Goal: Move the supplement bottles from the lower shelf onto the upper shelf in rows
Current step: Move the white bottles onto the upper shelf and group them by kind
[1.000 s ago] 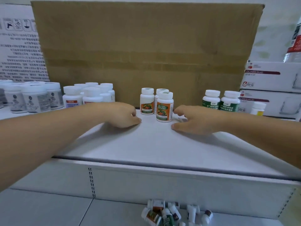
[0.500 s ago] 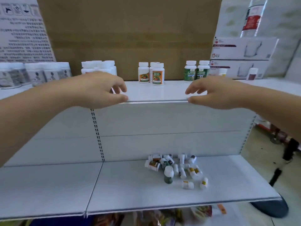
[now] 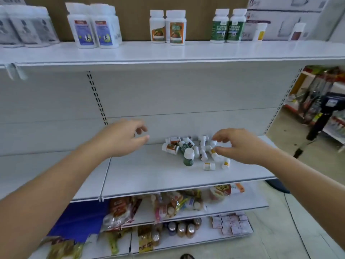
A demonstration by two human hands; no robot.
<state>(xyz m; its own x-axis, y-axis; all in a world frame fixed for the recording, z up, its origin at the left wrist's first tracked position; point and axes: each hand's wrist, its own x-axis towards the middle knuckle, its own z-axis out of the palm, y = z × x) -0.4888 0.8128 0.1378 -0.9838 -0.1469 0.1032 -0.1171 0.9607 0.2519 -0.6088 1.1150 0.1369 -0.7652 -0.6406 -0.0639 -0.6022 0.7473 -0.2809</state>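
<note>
White lower shelf (image 3: 149, 174), upper shelf (image 3: 168, 53), shop aisle (image 3: 317, 101)

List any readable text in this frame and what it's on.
No text reads clearly.
Blurred: purple-label bottles, orange-label bottles, green-label bottles.
Blurred: print on the white boxes.
Too small: labels in the pile of bottles on the lower shelf.

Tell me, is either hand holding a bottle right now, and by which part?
Nothing is held. The left hand hovers open beside the pile of bottles; the right hand reaches over the pile's right edge, fingers loosely bent, gripping none.
</note>
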